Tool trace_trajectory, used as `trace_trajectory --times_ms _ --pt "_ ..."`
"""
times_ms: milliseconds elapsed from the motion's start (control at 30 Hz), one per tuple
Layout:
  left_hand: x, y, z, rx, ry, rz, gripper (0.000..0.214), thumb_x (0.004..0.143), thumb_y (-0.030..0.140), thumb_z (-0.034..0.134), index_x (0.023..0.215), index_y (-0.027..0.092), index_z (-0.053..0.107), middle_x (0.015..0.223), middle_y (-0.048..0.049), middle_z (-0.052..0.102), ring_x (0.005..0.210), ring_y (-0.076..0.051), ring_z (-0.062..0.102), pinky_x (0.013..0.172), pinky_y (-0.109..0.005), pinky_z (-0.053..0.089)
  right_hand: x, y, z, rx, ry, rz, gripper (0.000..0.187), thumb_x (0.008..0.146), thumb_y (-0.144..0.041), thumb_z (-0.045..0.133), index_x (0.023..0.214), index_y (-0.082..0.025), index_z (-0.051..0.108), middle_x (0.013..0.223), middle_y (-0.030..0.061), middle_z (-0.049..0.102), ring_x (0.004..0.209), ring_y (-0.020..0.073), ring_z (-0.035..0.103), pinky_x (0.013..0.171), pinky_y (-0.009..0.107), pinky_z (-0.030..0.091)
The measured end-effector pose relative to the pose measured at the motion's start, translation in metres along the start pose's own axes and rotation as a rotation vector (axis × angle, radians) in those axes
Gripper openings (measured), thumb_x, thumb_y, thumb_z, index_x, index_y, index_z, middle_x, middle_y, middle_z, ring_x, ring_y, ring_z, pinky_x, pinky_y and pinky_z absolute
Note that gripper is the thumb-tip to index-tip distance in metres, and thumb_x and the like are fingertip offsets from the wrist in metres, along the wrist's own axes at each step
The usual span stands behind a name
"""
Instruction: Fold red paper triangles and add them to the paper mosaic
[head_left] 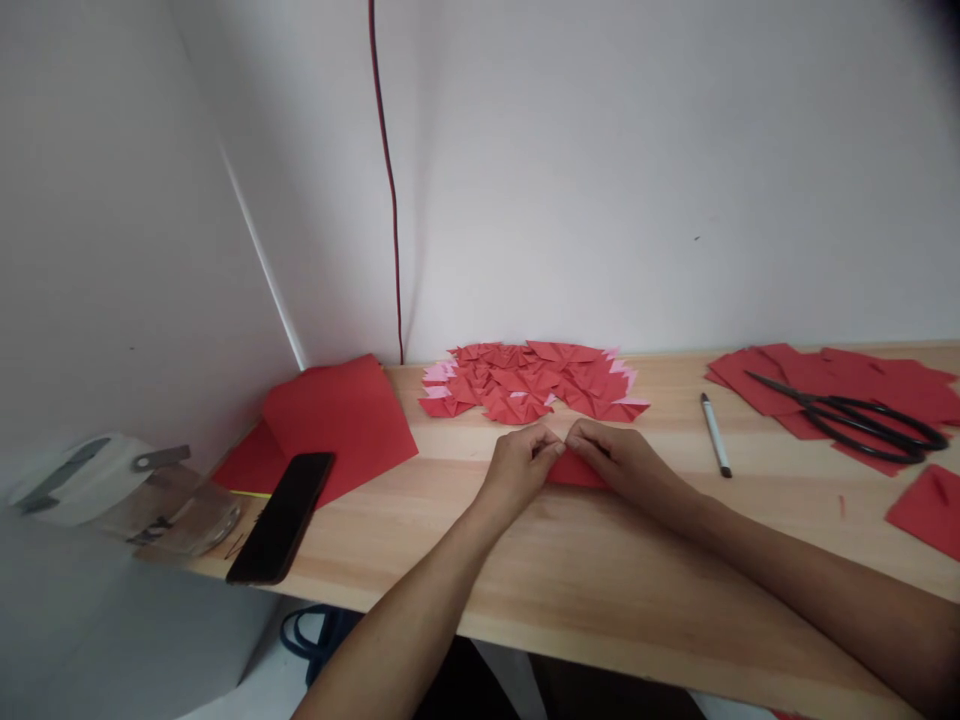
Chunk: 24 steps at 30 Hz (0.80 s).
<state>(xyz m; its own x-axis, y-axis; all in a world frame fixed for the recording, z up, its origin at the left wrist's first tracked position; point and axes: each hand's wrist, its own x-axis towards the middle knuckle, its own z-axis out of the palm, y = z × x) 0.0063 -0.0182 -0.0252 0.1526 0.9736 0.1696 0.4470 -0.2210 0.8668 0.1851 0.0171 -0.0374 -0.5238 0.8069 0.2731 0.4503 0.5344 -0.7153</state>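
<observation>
A small piece of red paper (576, 472) lies on the wooden table between my hands, partly covered by them. My left hand (527, 455) pinches it from the left, thumb and forefinger pressed together. From the other side my right hand (611, 450) grips the paper, its fingertips almost meeting those of the left. Just beyond my hands sits a heap of folded red and pink paper pieces (525, 380). How the held paper is folded is hidden by my fingers.
Large red sheets (345, 420) lie left, partly under a black phone (281, 518). A clear bottle (165, 510) with a white lid is at the left edge. Right are a white pen (715, 436), black scissors (862, 418) on red paper squares (772, 375), and another red stack (934, 510).
</observation>
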Motion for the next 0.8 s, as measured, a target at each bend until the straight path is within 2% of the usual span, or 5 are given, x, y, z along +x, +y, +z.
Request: trace_trajectory --times_ms 333,567,667,800 --pt "-0.004 0.009 -0.001 0.017 -0.037 -0.017 0.021 0.087 0.023 0.050 0.068 0.017 0.054 0.062 0.0033 0.052 0.064 -0.013 0.048 0.063 -0.025 0.033 -0.002 -0.003 -0.004 -0.001 0.047 0.054 0.032 0.099 -0.039 0.039 0.074 -0.022 0.049 0.068 -0.0005 0.056 0.067 0.0166 0.053 0.064 0.028 0.040" --pt "0.001 0.015 -0.012 0.010 -0.153 -0.194 0.028 0.086 0.026 0.052 0.059 0.018 0.051 0.054 0.0026 0.055 0.056 -0.012 0.049 0.060 -0.024 0.034 -0.001 -0.003 -0.006 0.000 0.042 0.109 0.034 0.099 -0.041 0.039 0.071 -0.023 0.047 0.066 -0.0008 0.056 0.064 0.0167 0.054 0.061 0.028 0.040" --pt "0.007 0.014 -0.019 0.032 -0.186 -0.163 0.033 0.085 0.026 0.054 0.054 0.018 0.049 0.051 0.0033 0.051 0.054 -0.011 0.047 0.060 -0.024 0.034 0.002 -0.003 -0.009 -0.004 0.034 0.135 0.034 0.098 -0.041 0.039 0.071 -0.023 0.046 0.066 -0.0007 0.057 0.064 0.0168 0.055 0.060 0.028 0.041" --pt "0.010 0.011 -0.022 -0.028 -0.191 -0.136 0.031 0.085 0.029 0.055 0.057 0.018 0.047 0.051 0.0052 0.047 0.052 -0.010 0.041 0.057 -0.023 0.031 0.005 -0.004 -0.011 -0.020 0.043 0.160 0.033 0.097 -0.040 0.038 0.069 -0.023 0.044 0.065 -0.0006 0.055 0.062 0.0169 0.054 0.059 0.029 0.041"
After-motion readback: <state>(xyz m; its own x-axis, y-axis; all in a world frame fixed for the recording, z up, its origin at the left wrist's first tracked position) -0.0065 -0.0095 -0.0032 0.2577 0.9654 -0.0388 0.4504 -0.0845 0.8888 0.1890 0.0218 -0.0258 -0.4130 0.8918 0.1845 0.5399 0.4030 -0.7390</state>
